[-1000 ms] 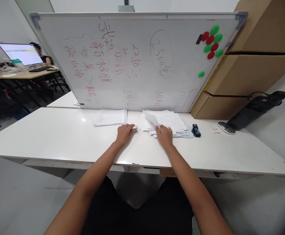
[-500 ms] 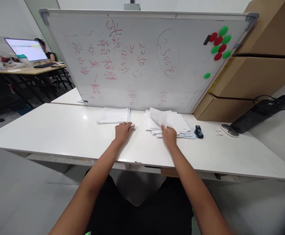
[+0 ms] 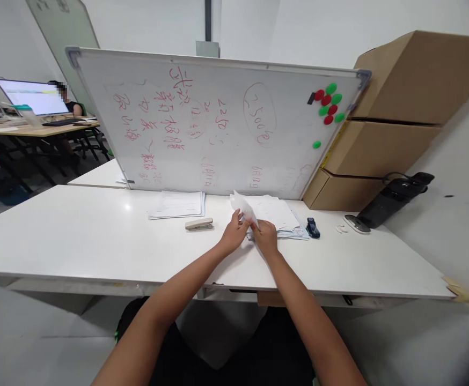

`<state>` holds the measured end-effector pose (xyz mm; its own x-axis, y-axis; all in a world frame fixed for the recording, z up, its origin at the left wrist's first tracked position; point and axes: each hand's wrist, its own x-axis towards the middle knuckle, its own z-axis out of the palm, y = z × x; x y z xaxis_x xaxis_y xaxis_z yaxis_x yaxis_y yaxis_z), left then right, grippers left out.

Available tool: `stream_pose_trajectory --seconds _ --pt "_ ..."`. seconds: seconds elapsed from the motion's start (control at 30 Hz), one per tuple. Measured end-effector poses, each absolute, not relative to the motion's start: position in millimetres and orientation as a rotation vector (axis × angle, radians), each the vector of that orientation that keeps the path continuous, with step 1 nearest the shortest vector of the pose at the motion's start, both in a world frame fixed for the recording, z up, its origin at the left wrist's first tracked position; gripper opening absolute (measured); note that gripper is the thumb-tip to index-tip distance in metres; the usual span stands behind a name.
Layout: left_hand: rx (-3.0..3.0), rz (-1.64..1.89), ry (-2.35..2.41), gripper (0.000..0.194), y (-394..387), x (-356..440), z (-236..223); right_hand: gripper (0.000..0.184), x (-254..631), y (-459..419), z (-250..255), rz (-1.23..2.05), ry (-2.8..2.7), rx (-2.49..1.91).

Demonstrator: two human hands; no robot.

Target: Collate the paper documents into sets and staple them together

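Both my hands meet at the front left edge of a loose, uneven pile of papers (image 3: pixel 277 212). A white paper sheet (image 3: pixel 241 203) stands tilted up between them. My left hand (image 3: pixel 235 231) is closed on the sheet's lower edge, its fingertips close to those of the other hand. My right hand (image 3: pixel 265 235) pinches the same sheet from the right. Whether it is one sheet or more I cannot tell. To the left lies a beige stapler (image 3: pixel 199 224), untouched. Behind it rests a neater stack of papers (image 3: pixel 176 205).
A whiteboard (image 3: pixel 218 128) with red writing and magnets stands along the back. On the right are a dark blue object (image 3: pixel 312 228), white earphones (image 3: pixel 341 229), a mouse (image 3: pixel 357 224), a black bottle (image 3: pixel 391 198) and cardboard boxes (image 3: pixel 411 78). A person (image 3: pixel 73 107) sits at a far desk.
My left hand has let go of the stapler and moved right to the sheet in my right hand. My right hand has drawn the sheet slightly left. The view has tilted upward.
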<state>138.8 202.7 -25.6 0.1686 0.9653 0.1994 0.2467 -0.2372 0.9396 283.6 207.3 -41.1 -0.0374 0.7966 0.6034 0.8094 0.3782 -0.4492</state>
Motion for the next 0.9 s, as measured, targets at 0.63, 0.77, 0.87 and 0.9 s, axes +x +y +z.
stream_pose_trajectory --seconds 0.63,0.77,0.87,0.9 --pt "1.691 1.086 1.193 0.061 196.9 133.2 -26.1 0.053 281.8 201.6 -41.2 0.418 -1.741 -1.372" --pt "1.714 1.112 1.258 0.042 199.7 132.6 -30.5 0.057 281.9 200.6 -42.2 0.358 -1.682 -1.446" --pt "1.683 1.076 1.312 0.044 203.2 132.3 -33.9 0.056 281.6 200.7 -44.0 0.324 -1.59 -1.437" --pt "1.655 1.058 1.32 0.045 204.3 132.1 -34.6 0.055 281.3 200.7 -44.3 0.317 -1.574 -1.418"
